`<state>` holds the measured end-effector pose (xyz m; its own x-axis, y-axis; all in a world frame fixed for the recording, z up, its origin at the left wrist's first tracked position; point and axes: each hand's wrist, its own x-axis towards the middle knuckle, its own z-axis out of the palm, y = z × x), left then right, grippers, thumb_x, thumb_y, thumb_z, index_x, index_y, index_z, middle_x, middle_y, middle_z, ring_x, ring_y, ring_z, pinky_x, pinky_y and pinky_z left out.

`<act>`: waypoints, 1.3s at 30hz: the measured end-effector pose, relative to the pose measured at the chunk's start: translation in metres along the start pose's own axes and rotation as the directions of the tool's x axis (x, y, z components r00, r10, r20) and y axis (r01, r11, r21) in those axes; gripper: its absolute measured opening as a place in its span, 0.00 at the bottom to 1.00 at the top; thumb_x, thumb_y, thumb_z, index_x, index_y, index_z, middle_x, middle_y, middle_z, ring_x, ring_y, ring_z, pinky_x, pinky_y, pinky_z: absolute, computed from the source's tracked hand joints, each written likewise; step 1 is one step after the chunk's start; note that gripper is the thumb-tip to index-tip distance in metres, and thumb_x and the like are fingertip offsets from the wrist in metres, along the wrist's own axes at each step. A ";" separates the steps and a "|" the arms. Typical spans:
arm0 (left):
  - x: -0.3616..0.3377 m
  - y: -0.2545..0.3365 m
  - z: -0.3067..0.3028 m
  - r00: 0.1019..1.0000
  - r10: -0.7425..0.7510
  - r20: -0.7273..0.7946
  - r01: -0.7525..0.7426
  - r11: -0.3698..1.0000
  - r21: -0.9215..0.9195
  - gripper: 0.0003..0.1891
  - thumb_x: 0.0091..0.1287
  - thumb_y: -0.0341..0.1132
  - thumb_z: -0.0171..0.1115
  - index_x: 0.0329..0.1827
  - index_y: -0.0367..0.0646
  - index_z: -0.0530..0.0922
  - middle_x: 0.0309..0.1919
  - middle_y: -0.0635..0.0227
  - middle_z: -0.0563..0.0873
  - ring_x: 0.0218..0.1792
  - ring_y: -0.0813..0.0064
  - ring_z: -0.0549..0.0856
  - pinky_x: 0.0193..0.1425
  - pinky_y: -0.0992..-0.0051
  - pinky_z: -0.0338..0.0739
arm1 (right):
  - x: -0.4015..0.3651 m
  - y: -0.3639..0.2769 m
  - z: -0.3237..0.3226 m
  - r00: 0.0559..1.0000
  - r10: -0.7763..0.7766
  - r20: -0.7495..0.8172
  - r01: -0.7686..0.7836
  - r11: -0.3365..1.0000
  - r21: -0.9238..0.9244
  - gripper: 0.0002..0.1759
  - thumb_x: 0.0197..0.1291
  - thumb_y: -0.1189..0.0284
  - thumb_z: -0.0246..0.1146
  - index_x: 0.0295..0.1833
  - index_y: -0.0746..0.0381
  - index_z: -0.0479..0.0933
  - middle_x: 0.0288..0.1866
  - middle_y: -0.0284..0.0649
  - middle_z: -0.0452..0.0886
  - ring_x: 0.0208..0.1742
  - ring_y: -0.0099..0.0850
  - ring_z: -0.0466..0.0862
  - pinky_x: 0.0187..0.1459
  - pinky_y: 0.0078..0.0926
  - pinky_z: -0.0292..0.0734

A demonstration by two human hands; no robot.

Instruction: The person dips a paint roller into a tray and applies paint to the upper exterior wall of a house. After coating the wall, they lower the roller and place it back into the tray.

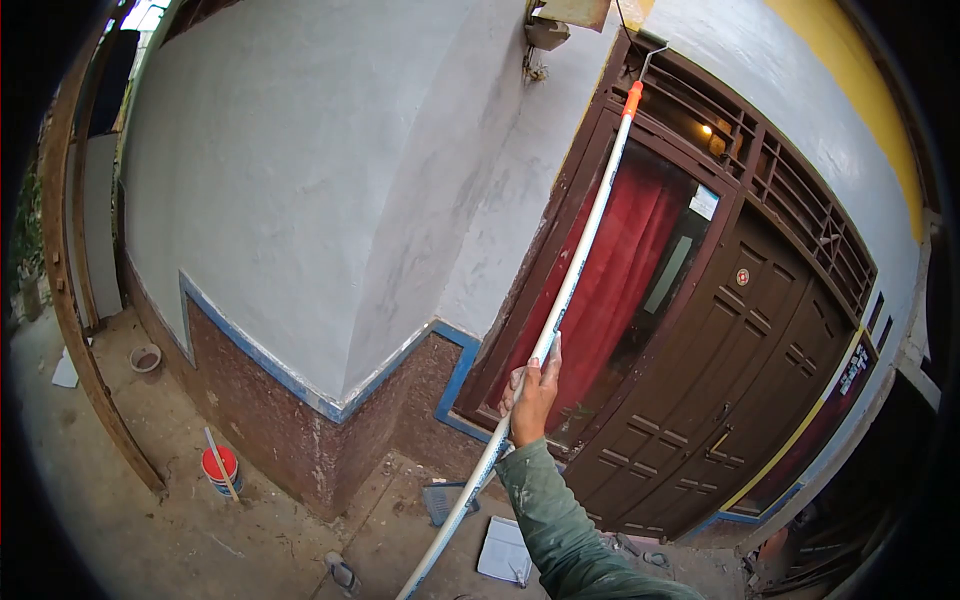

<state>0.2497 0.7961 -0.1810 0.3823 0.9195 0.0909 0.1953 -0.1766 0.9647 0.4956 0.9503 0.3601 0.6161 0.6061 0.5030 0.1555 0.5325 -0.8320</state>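
Observation:
My right hand is shut around a long white extension pole that slants up from the bottom edge towards the top of the doorway. The pole ends in an orange tip with a thin metal roller frame above it, close to the top of the brown door frame where it meets the grey-white wall. A green sleeve covers my right arm. My left hand is out of sight; the pole's lower end leaves the view at the bottom.
A red paint bucket with a stick stands on the ground at left, and a small bowl lies further back. A white tray and a grey tray lie near my feet. Brown doors and a red curtain are at right.

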 end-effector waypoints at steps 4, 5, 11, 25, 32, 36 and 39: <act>-0.002 -0.011 0.005 0.999 -0.018 0.031 0.018 1.000 -0.014 0.21 0.67 0.52 0.64 0.41 0.38 0.84 0.24 0.57 0.83 0.24 0.57 0.81 0.31 0.62 0.79 | 0.018 -0.009 -0.001 0.999 -0.040 0.022 0.040 0.999 -0.016 0.32 0.76 0.64 0.47 0.81 0.40 0.45 0.22 0.31 0.65 0.12 0.18 0.64 0.11 0.20 0.60; -0.002 -0.015 0.007 0.999 -0.023 0.038 0.024 1.000 -0.017 0.21 0.67 0.52 0.63 0.42 0.38 0.84 0.24 0.57 0.83 0.24 0.57 0.81 0.31 0.62 0.79 | 0.024 -0.015 0.001 0.999 -0.040 0.024 0.041 0.999 -0.017 0.32 0.76 0.64 0.47 0.81 0.40 0.45 0.22 0.31 0.65 0.12 0.18 0.64 0.11 0.20 0.60; 0.022 0.079 -0.013 0.995 0.075 0.059 -0.077 0.996 0.046 0.22 0.69 0.50 0.61 0.51 0.38 0.82 0.32 0.53 0.87 0.31 0.56 0.85 0.37 0.61 0.81 | 0.076 -0.053 0.010 0.990 -0.120 0.077 0.118 0.993 0.028 0.31 0.76 0.63 0.45 0.81 0.42 0.45 0.23 0.33 0.66 0.13 0.20 0.65 0.11 0.21 0.62; 0.120 0.225 -0.008 0.664 0.629 -0.404 -0.554 0.777 0.300 0.19 0.71 0.52 0.58 0.52 0.47 0.83 0.28 0.55 0.83 0.23 0.52 0.81 0.28 0.55 0.75 | 0.037 -0.061 0.025 0.973 -0.189 0.135 0.175 0.978 0.110 0.34 0.76 0.64 0.47 0.81 0.50 0.42 0.26 0.34 0.69 0.14 0.20 0.68 0.11 0.19 0.66; 0.132 0.351 -0.058 0.984 0.167 -0.063 -0.172 0.983 -0.065 0.25 0.72 0.57 0.53 0.39 0.39 0.76 0.20 0.63 0.79 0.23 0.67 0.81 0.28 0.65 0.73 | -0.006 -0.059 0.027 0.977 -0.146 0.158 0.122 0.981 0.153 0.34 0.76 0.62 0.47 0.81 0.49 0.41 0.27 0.34 0.69 0.14 0.19 0.68 0.11 0.18 0.64; 0.155 0.358 -0.040 0.975 0.186 -0.119 -0.205 0.963 -0.176 0.24 0.72 0.54 0.54 0.39 0.38 0.77 0.22 0.61 0.81 0.25 0.62 0.83 0.30 0.62 0.73 | 0.012 -0.081 0.031 0.975 -0.172 0.143 0.148 0.975 0.165 0.33 0.76 0.63 0.46 0.81 0.49 0.42 0.27 0.34 0.68 0.14 0.18 0.66 0.11 0.18 0.63; 0.149 0.396 -0.058 0.947 0.305 -0.100 -0.314 0.945 -0.093 0.23 0.72 0.53 0.56 0.40 0.37 0.76 0.21 0.65 0.80 0.24 0.70 0.82 0.28 0.67 0.73 | 0.040 -0.102 0.034 0.963 -0.225 0.147 0.202 0.967 0.152 0.33 0.76 0.64 0.46 0.81 0.50 0.44 0.26 0.33 0.68 0.13 0.18 0.65 0.11 0.17 0.63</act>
<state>0.3313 0.8838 0.2289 0.3310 0.8523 0.4051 -0.0195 -0.4230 0.9059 0.4785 0.9401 0.4729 0.4452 0.5510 0.7058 0.1576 0.7277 -0.6675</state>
